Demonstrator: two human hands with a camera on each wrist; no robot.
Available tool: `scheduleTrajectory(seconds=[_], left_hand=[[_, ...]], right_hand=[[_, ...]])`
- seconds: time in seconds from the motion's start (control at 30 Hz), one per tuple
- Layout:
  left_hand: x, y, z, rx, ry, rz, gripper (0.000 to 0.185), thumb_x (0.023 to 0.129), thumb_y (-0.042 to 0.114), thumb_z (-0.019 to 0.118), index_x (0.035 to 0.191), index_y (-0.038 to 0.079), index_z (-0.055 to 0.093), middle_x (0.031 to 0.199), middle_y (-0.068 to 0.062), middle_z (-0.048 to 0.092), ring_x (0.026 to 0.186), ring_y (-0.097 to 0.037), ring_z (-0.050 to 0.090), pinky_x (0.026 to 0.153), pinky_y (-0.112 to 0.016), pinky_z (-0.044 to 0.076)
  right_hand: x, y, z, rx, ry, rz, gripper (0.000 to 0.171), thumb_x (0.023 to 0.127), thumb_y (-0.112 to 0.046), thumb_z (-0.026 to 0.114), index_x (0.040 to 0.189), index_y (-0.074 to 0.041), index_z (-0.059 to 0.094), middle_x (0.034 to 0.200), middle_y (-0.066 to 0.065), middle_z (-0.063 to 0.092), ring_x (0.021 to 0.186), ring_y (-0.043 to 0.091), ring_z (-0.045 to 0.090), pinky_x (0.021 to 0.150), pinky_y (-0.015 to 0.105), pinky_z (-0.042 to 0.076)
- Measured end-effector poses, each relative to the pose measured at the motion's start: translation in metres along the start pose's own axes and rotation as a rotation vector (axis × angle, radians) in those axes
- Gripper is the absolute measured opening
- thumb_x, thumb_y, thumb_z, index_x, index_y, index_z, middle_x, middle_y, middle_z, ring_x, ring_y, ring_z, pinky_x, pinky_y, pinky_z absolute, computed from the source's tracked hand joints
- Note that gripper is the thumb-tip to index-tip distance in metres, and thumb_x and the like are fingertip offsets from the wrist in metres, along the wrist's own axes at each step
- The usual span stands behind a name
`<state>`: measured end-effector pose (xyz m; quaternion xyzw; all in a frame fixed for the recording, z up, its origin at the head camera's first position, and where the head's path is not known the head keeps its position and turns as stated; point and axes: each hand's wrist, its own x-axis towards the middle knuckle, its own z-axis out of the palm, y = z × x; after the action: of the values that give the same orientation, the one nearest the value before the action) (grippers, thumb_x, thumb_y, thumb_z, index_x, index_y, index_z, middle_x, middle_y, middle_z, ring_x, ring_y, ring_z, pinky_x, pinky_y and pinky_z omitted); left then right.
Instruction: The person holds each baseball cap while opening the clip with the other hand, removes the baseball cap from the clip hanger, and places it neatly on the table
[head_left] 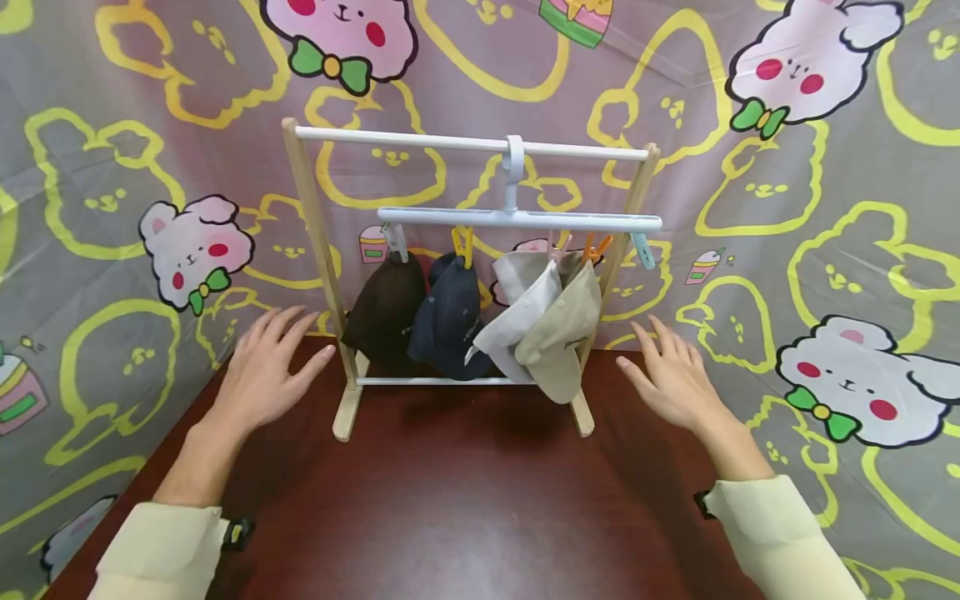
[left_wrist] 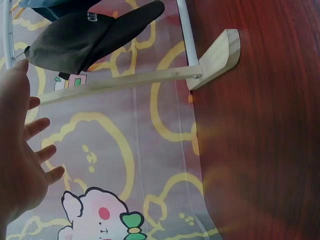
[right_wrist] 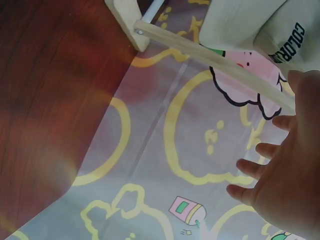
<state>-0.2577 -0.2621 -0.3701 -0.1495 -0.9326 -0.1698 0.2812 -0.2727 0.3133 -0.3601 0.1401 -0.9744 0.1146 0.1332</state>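
A white clip hanger (head_left: 480, 218) hooks over the top bar of a small wooden rack (head_left: 311, 225). From its clips hang a dark brown cap (head_left: 386, 312), a navy cap (head_left: 450, 321), a white cap (head_left: 521, 321) and a beige cap (head_left: 566, 329). A light blue clip (head_left: 642, 250) at the right end holds nothing. My left hand (head_left: 266, 371) hovers left of the rack, fingers spread and apart from it. To the right of the rack, my right hand (head_left: 671, 375) is also spread and holds nothing. The right wrist view shows lettering on the beige cap (right_wrist: 290, 40).
The rack's wooden feet (head_left: 348, 412) stand on a dark red-brown table (head_left: 472, 500). Patterned cloth (head_left: 465, 67) with cartoon figures rises behind and at both sides. A white lower bar (head_left: 442, 381) joins the feet.
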Motion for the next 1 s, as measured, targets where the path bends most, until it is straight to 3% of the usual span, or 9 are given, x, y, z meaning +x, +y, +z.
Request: scheduleTrajectory(seconds=[0.3, 0.53, 0.73, 1.0], left_hand=[[0.006, 0.011, 0.001, -0.058, 0.029, 0.038, 0.053, 0.097, 0.034, 0.069, 0.141, 0.008, 0.057, 0.144, -0.019, 0.051, 0.132, -0.043, 0.045, 0.101, -0.068, 0.036], [0.002, 0.026, 0.004, -0.169, 0.122, 0.064, 0.041, 0.095, 0.022, 0.072, 0.132, 0.005, 0.064, 0.131, -0.014, 0.06, 0.123, -0.037, 0.053, 0.096, -0.061, 0.043], [0.009, 0.039, 0.006, -0.209, 0.122, 0.068, 0.042, 0.096, 0.024, 0.072, 0.134, 0.006, 0.063, 0.133, -0.011, 0.06, 0.123, -0.033, 0.054, 0.094, -0.059, 0.046], [0.013, 0.051, 0.008, -0.263, 0.107, 0.084, 0.04, 0.098, 0.021, 0.07, 0.134, 0.007, 0.062, 0.111, -0.008, 0.068, 0.093, -0.025, 0.066, 0.076, -0.045, 0.05]], right_hand=[[0.007, -0.013, -0.005, 0.034, 0.092, -0.038, 0.066, 0.107, -0.047, 0.046, 0.156, -0.004, 0.034, 0.159, 0.027, 0.028, 0.139, 0.053, 0.034, 0.105, 0.072, 0.025], [0.005, -0.02, -0.002, 0.073, 0.202, -0.106, 0.056, 0.105, -0.035, 0.055, 0.152, -0.005, 0.043, 0.149, 0.022, 0.042, 0.134, 0.044, 0.043, 0.099, 0.068, 0.033], [0.009, -0.027, -0.01, 0.112, 0.291, -0.128, 0.05, 0.105, -0.031, 0.057, 0.147, -0.006, 0.05, 0.139, 0.021, 0.053, 0.122, 0.045, 0.053, 0.095, 0.067, 0.039], [0.015, -0.035, -0.018, 0.176, 0.332, -0.11, 0.04, 0.105, -0.031, 0.055, 0.139, -0.009, 0.057, 0.119, 0.014, 0.063, 0.105, 0.034, 0.064, 0.079, 0.056, 0.049]])
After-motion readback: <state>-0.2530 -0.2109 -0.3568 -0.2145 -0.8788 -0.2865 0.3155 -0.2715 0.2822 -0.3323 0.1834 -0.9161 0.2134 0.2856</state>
